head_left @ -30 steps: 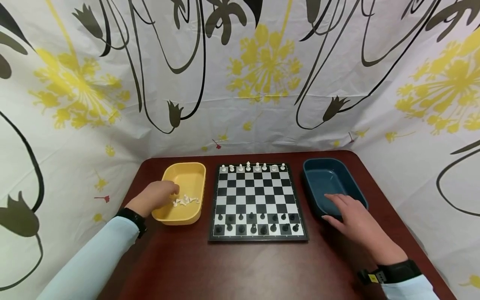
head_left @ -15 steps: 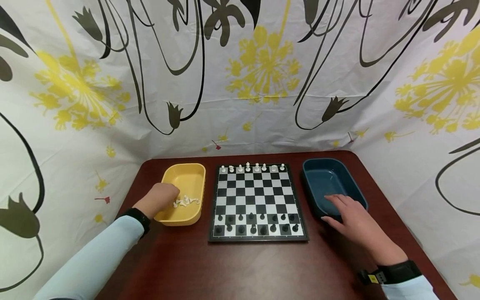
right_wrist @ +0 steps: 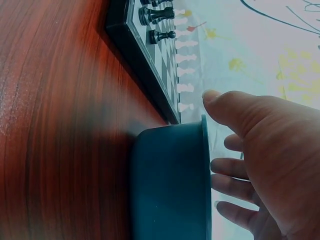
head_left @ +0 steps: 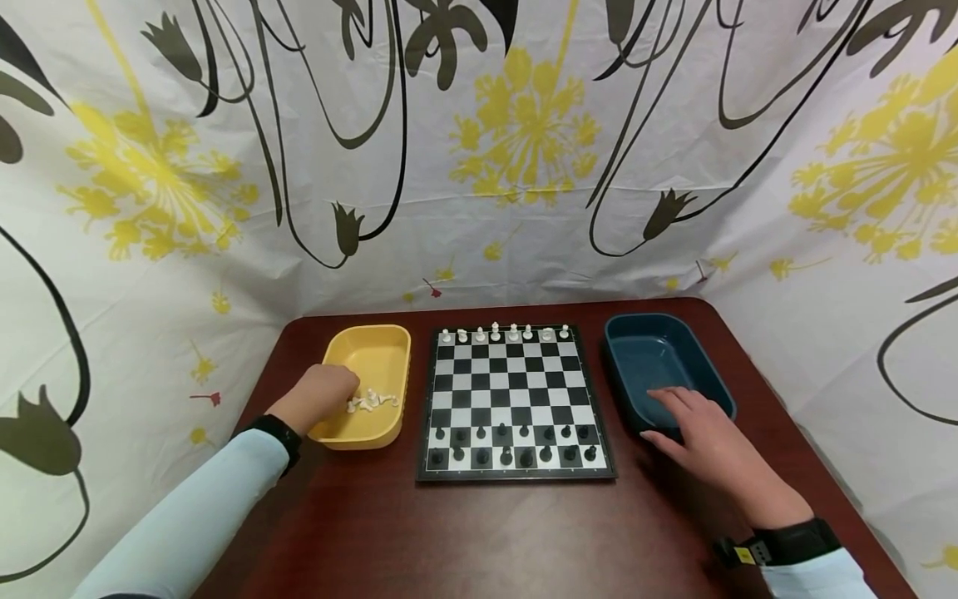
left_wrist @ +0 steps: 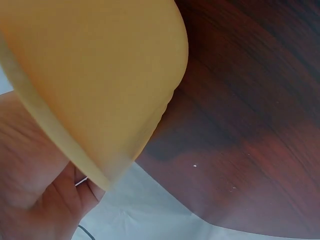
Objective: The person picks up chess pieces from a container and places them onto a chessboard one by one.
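Left hand (head_left: 318,401) curled, perhaps pinching white pieces (head_left: 370,403) in smooth yellow tray (head_left: 374,345); right hand (head_left: 707,441), fingers spread, on glossy blue tray (head_left: 651,349).

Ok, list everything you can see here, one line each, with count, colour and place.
table: one, dark red-brown wood, under everything.
chessboard: one, black and white, table centre.
white chess pieces: eight, white, along the board's far row.
black chess pieces: about sixteen, black, on the board's two near rows.
yellow tray: one, yellow, left of the board.
loose white pieces: a small heap, white, in the yellow tray.
blue tray: one, dark blue, right of the board.
backdrop cloth: one, white with yellow and black flowers, behind the table.
left hand: reaching into the yellow tray.
right hand: fingers resting on the blue tray's near rim.
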The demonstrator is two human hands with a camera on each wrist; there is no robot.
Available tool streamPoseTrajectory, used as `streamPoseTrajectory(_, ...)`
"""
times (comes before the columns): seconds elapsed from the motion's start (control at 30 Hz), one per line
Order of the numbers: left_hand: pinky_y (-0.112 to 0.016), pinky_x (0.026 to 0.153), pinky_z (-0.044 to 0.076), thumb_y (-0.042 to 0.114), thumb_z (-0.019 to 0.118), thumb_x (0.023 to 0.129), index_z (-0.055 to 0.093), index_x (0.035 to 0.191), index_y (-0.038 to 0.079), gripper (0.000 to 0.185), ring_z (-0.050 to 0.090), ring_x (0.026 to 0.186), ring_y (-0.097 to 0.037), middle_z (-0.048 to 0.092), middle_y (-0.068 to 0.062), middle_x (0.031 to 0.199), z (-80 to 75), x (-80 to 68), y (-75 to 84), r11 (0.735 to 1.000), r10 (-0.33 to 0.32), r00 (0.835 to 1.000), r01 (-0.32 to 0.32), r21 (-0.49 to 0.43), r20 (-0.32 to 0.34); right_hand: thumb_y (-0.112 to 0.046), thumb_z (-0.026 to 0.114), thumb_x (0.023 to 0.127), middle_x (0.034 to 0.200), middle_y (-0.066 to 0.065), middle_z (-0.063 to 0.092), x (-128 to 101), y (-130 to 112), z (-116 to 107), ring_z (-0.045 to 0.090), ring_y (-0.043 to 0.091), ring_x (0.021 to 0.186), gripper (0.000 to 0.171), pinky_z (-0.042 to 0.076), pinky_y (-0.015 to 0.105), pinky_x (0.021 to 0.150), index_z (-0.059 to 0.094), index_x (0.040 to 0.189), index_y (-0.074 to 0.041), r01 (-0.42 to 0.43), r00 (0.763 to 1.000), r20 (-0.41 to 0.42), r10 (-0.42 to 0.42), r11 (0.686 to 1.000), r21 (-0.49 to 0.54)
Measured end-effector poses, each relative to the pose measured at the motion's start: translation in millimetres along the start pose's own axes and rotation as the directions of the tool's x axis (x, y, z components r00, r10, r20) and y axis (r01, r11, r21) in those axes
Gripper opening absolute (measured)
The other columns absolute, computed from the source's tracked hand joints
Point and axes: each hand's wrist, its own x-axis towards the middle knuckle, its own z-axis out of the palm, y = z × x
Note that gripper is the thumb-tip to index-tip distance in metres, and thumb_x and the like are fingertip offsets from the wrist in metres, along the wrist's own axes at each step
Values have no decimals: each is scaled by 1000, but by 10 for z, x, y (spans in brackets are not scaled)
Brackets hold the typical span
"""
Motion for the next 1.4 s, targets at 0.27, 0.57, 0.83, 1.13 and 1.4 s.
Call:
streamPoseTrajectory(0.27, -39, 74, 48, 2, 78, 90, 68, 82, 16, 19, 54, 75, -24, 59, -2, 80, -38, 1, -96, 985, -31, 998, 23, -172, -47, -31, 87, 98, 142, 24, 65, 9, -10, -16, 62, 47, 128, 63, 50, 73, 103, 63, 148, -2, -8, 1000, 12, 8, 1000, -4)
streamPoseTrajectory(0.57, -45, 83, 59, 9, 82, 97, 81, 101, 12, 5, 63, 81, -22, 73, -1, 94, -276, 38, -196, 983, 33, 987, -61, -171, -159, -32, 87, 98, 142, 24, 65, 15, -30, -51, 62, 47, 128, 64, 51, 72, 103, 62, 148, -2, -16, 1000, 19, 17, 1000, -12)
streamPoseTrajectory(0.83, -49, 91, 59, 14, 79, 103, 81, 115, 8, 14, 67, 95, -25, 76, -2, 105, -582, 125, -53, 922, 9, 968, -105, -373, -250, -32, 88, 97, 140, 23, 66, 19, -61, -74, 63, 47, 126, 64, 53, 71, 101, 63, 148, -2, -18, 1000, 16, 19, 1000, -19)
streamPoseTrajectory(1.13, -46, 92, 60, 20, 76, 105, 81, 109, 16, 8, 70, 100, -22, 77, 1, 105, -837, 510, 234, 889, 54, 953, -182, -421, -297, -34, 87, 97, 141, 23, 66, 33, -65, -80, 63, 47, 126, 64, 53, 71, 102, 63, 148, -3, -29, 999, 28, 29, 999, -26)
streamPoseTrajectory(1.4, -44, 92, 60, 18, 75, 106, 82, 113, 13, 11, 71, 101, -22, 77, -1, 107, -1047, 796, 454, 881, 102, 933, -245, -404, -344, -33, 89, 96, 139, 23, 66, 50, -90, -95, 64, 47, 123, 65, 55, 71, 99, 64, 147, -3, -30, 999, 25, 30, 999, -34)
